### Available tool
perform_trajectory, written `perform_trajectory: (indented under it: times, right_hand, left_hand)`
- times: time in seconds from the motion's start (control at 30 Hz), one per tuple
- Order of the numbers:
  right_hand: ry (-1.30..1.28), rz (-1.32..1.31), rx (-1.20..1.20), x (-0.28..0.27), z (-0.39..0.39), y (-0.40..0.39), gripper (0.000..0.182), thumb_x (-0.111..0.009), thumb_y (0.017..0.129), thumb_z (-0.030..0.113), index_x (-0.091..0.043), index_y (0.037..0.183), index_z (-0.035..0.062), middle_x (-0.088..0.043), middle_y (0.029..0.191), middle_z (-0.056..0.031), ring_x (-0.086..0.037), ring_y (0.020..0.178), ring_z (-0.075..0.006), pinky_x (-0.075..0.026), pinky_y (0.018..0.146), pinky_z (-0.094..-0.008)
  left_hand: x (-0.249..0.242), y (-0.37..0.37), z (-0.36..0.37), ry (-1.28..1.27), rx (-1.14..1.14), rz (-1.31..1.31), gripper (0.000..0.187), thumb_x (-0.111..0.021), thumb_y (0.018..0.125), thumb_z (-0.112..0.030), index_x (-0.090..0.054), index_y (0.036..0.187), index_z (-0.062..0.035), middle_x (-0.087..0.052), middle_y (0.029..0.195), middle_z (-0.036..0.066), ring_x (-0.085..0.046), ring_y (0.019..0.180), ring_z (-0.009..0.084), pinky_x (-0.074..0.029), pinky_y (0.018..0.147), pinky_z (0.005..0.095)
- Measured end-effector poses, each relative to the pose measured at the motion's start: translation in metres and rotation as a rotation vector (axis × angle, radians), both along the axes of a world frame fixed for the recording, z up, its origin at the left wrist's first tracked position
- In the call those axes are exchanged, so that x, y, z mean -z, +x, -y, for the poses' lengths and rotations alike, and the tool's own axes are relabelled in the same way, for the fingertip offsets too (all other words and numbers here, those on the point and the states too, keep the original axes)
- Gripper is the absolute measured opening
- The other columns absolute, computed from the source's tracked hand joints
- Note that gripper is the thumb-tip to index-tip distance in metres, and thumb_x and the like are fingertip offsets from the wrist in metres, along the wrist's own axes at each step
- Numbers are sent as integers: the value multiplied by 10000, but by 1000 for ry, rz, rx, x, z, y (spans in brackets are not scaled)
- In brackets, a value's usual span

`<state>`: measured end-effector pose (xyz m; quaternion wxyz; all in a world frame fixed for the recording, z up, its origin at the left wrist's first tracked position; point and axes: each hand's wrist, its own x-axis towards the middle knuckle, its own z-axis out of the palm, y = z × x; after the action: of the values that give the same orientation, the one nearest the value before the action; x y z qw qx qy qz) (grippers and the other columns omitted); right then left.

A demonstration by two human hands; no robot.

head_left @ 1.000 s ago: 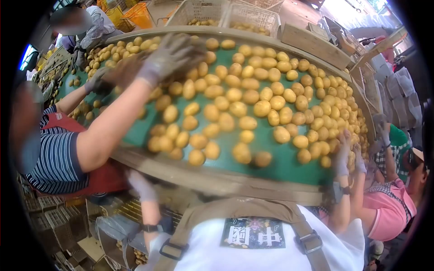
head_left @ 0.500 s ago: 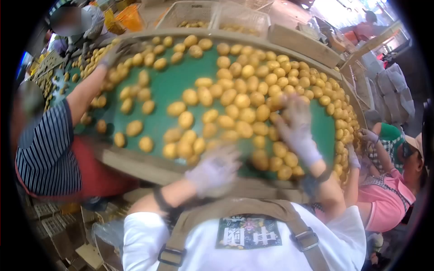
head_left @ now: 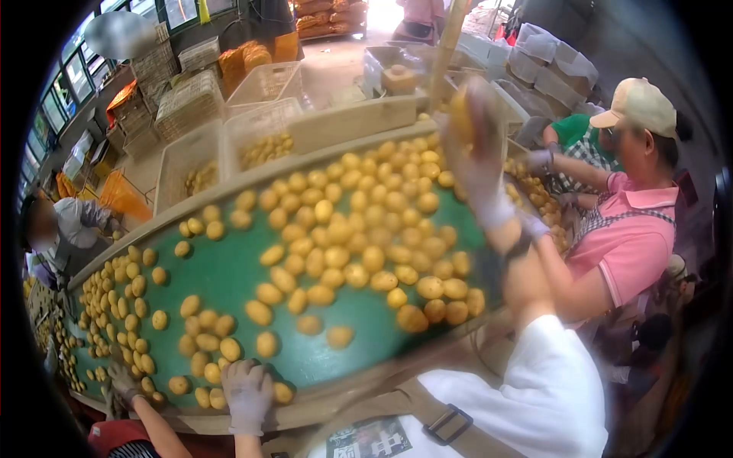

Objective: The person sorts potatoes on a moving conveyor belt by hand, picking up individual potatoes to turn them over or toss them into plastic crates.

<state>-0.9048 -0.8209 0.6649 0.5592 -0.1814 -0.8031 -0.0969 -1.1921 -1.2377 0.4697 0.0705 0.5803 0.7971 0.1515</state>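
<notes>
The gloved right hand (head_left: 477, 164) is raised above the green conveyor belt (head_left: 229, 278), fingers closed around a yellow oval potato (head_left: 461, 114); motion blur hides how firm that hold is. The gloved left hand (head_left: 247, 395) rests flat on the belt's near edge among loose potatoes, its fingers spread and holding nothing. A loose hold on the lifted potato could let it fall back into the crowded heap of yellow potatoes (head_left: 366, 229). A co-worker in a pink shirt (head_left: 626, 244) stands close beside the raised arm, and white plastic crates (head_left: 229, 145) line the far side.
</notes>
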Motion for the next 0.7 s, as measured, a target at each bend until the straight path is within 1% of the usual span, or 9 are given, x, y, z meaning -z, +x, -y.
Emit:
perform_trajectory:
  times: [0.03,0.1,0.13,0.2,0.27,0.3,0.4,0.53,0.7]
  right_hand:
    - [-31,-30,228,-3,-48,20,657,-735,888,272,-496,1472,90,-600,1317,-205,-570,1208,-417,-448,1075,-514]
    - [-26,353,811,45,-132,87,643,-677,935,338,-478,1497,96,-592,1390,-194,-575,1251,-404,-429,1096,-492]
    - [-371,171,593,54,-147,100,639,-658,951,350,-467,1510,104,-589,1407,-197,-577,1265,-396,-427,1095,-486]
    - [-812,124,378,88,-145,129,490,-619,979,296,-593,1382,18,-681,1242,-220,-653,1148,-276,-515,958,-340]
    - [-1268,161,587,154,-149,153,394,-641,969,288,-668,1256,19,-705,1115,-126,-625,1026,-175,-495,904,-288]
    - [-1377,-29,423,179,-131,154,406,-619,971,297,-665,1278,36,-693,1161,-123,-632,1035,-198,-506,894,-314]
    - [-1435,-107,250,213,-110,145,396,-610,969,309,-662,1272,61,-666,1132,-75,-599,946,-174,-507,826,-320]
    - [-1413,-197,230,217,-100,137,345,-627,961,313,-668,1200,68,-647,1074,-32,-579,897,-148,-500,785,-318]
    - [-1534,-136,-59,196,-83,95,356,-619,1006,243,-643,1307,54,-654,1213,-55,-572,1108,-169,-473,953,-304]
  left_hand:
    - [-2,1,1,32,13,-27,145,-718,808,-189,-768,917,-108,-699,1024,90,-623,1055,317,-404,1068,501]
    - [-4,11,-2,101,25,-89,133,-702,793,-170,-749,896,-101,-695,989,87,-626,1019,307,-423,1033,515]
    - [-10,14,0,-54,2,12,239,-712,832,-206,-770,1045,-115,-689,1138,112,-579,1190,335,-343,1148,529]
    - [-5,23,2,1,1,-69,256,-706,838,-209,-762,1067,-110,-691,1165,116,-571,1222,342,-337,1153,532]
    - [-5,27,3,16,-10,-99,269,-705,839,-209,-754,1082,-106,-692,1172,123,-572,1227,343,-336,1156,534]
    - [-5,30,4,20,-15,-112,275,-704,840,-209,-750,1090,-104,-692,1175,126,-573,1230,343,-335,1157,535]
    - [-24,38,-16,32,8,74,293,-710,833,-197,-736,1103,-86,-695,1166,129,-594,1197,343,-356,1137,527]
    - [-49,69,-90,179,427,241,325,-719,822,-179,-714,1126,-64,-691,1127,133,-624,1107,337,-453,1023,508]
    - [-45,137,-181,262,970,132,462,-748,760,-215,-683,1203,-99,-608,1292,126,-563,1227,343,-425,1082,498]
